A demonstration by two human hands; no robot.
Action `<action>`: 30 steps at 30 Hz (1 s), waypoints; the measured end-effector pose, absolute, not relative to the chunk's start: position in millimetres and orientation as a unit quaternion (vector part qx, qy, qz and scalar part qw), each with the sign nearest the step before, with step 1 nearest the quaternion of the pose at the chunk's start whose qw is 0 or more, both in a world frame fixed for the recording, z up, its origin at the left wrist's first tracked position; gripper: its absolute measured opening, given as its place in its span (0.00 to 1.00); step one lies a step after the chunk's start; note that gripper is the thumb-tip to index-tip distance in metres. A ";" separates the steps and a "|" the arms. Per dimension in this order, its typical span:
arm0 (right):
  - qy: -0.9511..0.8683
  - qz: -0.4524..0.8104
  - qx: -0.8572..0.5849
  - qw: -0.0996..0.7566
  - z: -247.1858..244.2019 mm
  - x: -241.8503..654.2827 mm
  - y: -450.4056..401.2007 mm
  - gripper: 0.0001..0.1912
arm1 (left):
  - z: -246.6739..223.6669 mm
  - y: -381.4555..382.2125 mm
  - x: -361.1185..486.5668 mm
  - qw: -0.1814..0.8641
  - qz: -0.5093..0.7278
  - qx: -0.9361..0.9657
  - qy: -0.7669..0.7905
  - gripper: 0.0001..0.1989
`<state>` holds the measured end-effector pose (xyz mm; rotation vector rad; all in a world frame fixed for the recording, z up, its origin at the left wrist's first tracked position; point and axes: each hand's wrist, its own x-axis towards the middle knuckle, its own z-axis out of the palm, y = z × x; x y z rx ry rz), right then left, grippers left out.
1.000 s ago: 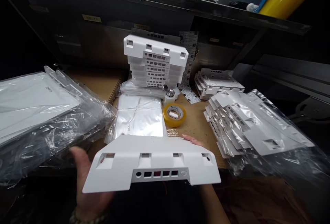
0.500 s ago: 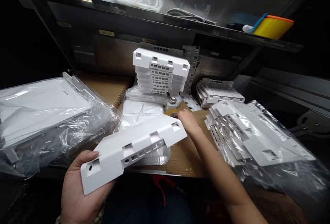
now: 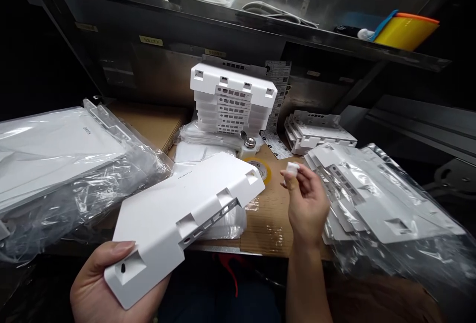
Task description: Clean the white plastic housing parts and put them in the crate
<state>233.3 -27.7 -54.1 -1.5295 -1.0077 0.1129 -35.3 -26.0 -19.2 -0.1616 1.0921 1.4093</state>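
My left hand (image 3: 119, 278) is closed around the near left end of a white plastic housing cover (image 3: 178, 189), thumb on top. The cover is tilted, its row of port cut-outs and square recesses facing me. A small white wad of cloth (image 3: 292, 170) is pinched between the thumb and fingers of my right hand (image 3: 308, 204), held to the right of the cover. Between them a roll of yellow tape (image 3: 266, 170) lies on the cardboard, partly hidden by the cover. A small bottle with a metal cap (image 3: 249, 143) stands behind the tape.
Stacked white covers (image 3: 232, 85) rise at the back middle, near folded clear bags (image 3: 193, 152). Bagged covers (image 3: 394, 199) lie at the right, with more covers (image 3: 320, 132) behind. A large bagged stack (image 3: 52, 149) fills the left. A shelf (image 3: 208, 13) crosses above, holding a yellow container (image 3: 407, 31).
My right hand has come back from beside the bottle, toward the right, and now shows the white wad in its fingers. The cover has tipped so more of its top shows.
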 end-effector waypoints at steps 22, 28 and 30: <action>-0.559 0.036 -0.570 0.602 -42.3 149.7 -62.7 0.08 | -34.7 -46.7 -19.2 0.609 0.634 0.022 0.476 0.32; -0.563 0.023 -0.569 0.598 -44.7 153.0 -62.9 0.09 | -47.1 -45.8 -33.2 0.650 0.616 0.052 0.442 0.33; -0.540 0.001 -0.574 0.615 -43.4 158.6 -64.1 0.09 | -41.8 -41.9 -32.6 0.655 0.613 0.048 0.440 0.38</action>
